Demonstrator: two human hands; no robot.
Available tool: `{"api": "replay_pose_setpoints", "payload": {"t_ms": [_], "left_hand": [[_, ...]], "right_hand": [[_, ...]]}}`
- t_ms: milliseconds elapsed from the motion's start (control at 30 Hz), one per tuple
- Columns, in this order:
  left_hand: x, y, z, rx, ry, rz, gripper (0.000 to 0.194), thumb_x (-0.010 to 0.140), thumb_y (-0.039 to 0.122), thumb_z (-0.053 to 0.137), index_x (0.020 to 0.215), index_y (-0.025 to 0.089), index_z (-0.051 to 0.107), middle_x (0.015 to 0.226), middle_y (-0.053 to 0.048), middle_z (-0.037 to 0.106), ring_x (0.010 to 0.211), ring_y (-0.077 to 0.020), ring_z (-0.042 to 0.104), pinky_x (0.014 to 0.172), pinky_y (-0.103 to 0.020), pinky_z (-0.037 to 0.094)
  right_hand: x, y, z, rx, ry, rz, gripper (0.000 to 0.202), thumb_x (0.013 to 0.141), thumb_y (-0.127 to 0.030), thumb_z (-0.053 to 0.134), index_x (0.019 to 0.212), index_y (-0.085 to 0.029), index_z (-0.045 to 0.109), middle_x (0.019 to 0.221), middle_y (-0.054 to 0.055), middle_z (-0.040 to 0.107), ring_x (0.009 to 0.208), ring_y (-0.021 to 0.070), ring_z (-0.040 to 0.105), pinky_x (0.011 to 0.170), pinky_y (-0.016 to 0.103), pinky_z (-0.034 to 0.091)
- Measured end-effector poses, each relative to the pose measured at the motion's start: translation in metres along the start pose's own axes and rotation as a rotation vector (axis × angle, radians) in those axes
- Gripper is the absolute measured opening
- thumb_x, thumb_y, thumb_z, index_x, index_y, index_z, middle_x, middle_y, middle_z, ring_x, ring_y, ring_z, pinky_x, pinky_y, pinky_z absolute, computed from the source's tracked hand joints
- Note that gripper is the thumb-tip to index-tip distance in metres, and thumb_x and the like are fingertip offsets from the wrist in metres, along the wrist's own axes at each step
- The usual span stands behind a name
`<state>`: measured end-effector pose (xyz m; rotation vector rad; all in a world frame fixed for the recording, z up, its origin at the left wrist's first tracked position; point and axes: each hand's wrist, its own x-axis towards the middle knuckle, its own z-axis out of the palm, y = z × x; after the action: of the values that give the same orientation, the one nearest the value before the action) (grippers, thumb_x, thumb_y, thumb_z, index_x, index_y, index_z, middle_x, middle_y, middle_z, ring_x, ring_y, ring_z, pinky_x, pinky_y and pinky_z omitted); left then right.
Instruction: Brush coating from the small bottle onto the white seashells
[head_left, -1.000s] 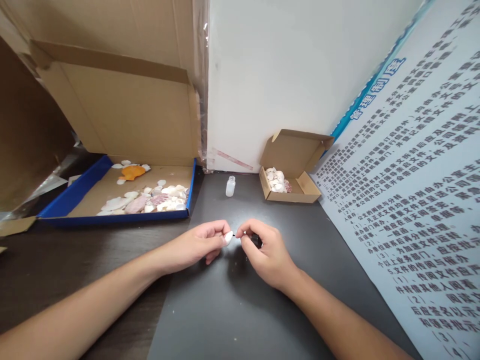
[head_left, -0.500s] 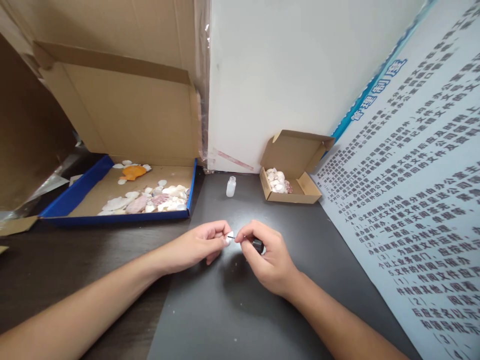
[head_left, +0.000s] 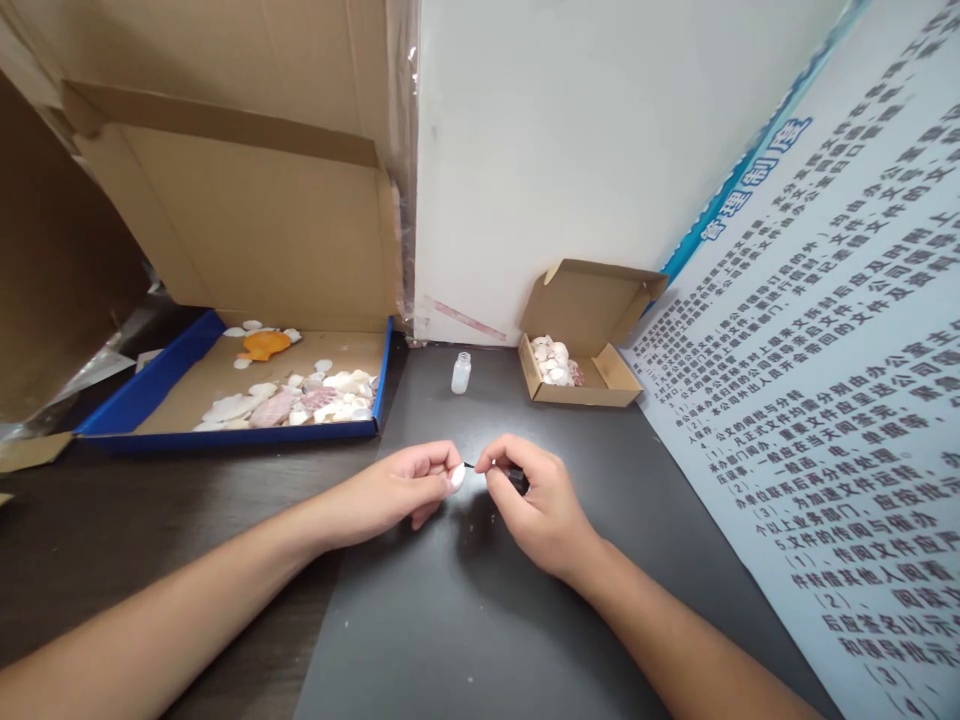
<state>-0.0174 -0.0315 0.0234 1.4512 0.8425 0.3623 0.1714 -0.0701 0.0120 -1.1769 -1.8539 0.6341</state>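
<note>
Between the thumb and fingers of my left hand (head_left: 416, 485) is a small white seashell (head_left: 458, 476), tilted with its pale face showing. My right hand (head_left: 534, 500) is closed in a pinch around a thin brush (head_left: 469, 465), whose dark tip points at the shell's upper edge. Whether tip and shell touch, I cannot tell. The brush's black cap-like end (head_left: 517, 480) is partly hidden in the right palm. Beyond both hands stands a small clear bottle (head_left: 461, 374), upright and uncapped, with whitish contents.
At left, an open blue-edged cardboard box (head_left: 247, 440) holds several white and pinkish shells and an orange scallop shell (head_left: 265, 346). A smaller open cardboard box (head_left: 585, 396) with shells stands at back right. A printed sheet (head_left: 810, 330) runs along the right side of the dark mat (head_left: 420, 640).
The brush has moved slightly up and right, from across the shell's face to near its upper edge. My left hand and the shell have stayed nearly still.
</note>
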Motion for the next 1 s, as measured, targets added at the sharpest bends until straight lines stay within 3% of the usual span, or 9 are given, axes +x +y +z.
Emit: {"api": "replay_pose_setpoints", "payload": {"t_ms": [133, 300, 467, 633, 833, 1000], "left_hand": [[0.0007, 0.0002, -0.0004, 0.007, -0.004, 0.008, 0.022, 0.085, 0.041, 0.051, 0.082, 0.02, 0.045, 0.056, 0.009, 0.04, 0.054, -0.0105, 0.037, 0.057, -0.024, 0.027], [0.0005, -0.0001, -0.0006, 0.001, -0.001, 0.002, 0.021, 0.085, 0.04, 0.051, 0.082, 0.02, 0.044, 0.056, 0.009, 0.039, 0.054, -0.0101, 0.037, 0.057, -0.024, 0.028], [0.0, -0.0007, 0.0, 0.007, -0.004, 0.02, 0.021, 0.086, 0.04, 0.05, 0.082, 0.02, 0.045, 0.056, 0.009, 0.04, 0.055, -0.0101, 0.037, 0.057, -0.024, 0.028], [-0.0001, -0.0002, 0.0002, -0.006, -0.001, 0.007, 0.018, 0.084, 0.037, 0.051, 0.082, 0.02, 0.044, 0.055, 0.009, 0.04, 0.054, -0.0101, 0.037, 0.057, -0.024, 0.028], [0.0004, -0.0007, -0.0004, 0.015, -0.008, 0.02, 0.021, 0.085, 0.04, 0.05, 0.082, 0.02, 0.045, 0.056, 0.008, 0.041, 0.055, -0.0101, 0.037, 0.057, -0.024, 0.028], [-0.0004, -0.0007, 0.0002, 0.012, -0.006, 0.004, 0.022, 0.085, 0.041, 0.051, 0.082, 0.02, 0.044, 0.056, 0.009, 0.039, 0.054, -0.0102, 0.037, 0.057, -0.024, 0.028]], "right_hand": [[0.0002, 0.0002, 0.0017, 0.029, -0.048, -0.068, 0.018, 0.079, -0.007, 0.047, 0.079, -0.019, 0.06, 0.068, -0.002, 0.056, 0.06, 0.0117, 0.049, 0.059, 0.022, 0.038], [-0.0002, 0.0009, 0.0018, -0.008, 0.019, 0.037, 0.017, 0.077, -0.006, 0.047, 0.077, -0.018, 0.059, 0.063, -0.004, 0.051, 0.056, 0.0108, 0.045, 0.055, 0.022, 0.035], [-0.0004, -0.0002, 0.0008, 0.038, -0.017, -0.05, 0.017, 0.079, -0.007, 0.047, 0.078, -0.019, 0.059, 0.067, -0.003, 0.055, 0.059, 0.0113, 0.048, 0.059, 0.022, 0.037], [0.0013, 0.0027, 0.0015, -0.022, -0.027, 0.05, 0.017, 0.078, -0.006, 0.048, 0.078, -0.018, 0.06, 0.064, -0.004, 0.052, 0.057, 0.0107, 0.046, 0.056, 0.021, 0.034], [-0.0015, 0.0004, 0.0027, 0.035, -0.087, -0.044, 0.018, 0.078, -0.006, 0.048, 0.078, -0.018, 0.06, 0.068, -0.003, 0.056, 0.062, 0.0111, 0.05, 0.06, 0.021, 0.037], [-0.001, 0.0003, 0.0022, 0.011, 0.006, 0.031, 0.017, 0.078, -0.006, 0.047, 0.077, -0.019, 0.059, 0.062, -0.004, 0.05, 0.056, 0.0107, 0.044, 0.055, 0.022, 0.034]]}}
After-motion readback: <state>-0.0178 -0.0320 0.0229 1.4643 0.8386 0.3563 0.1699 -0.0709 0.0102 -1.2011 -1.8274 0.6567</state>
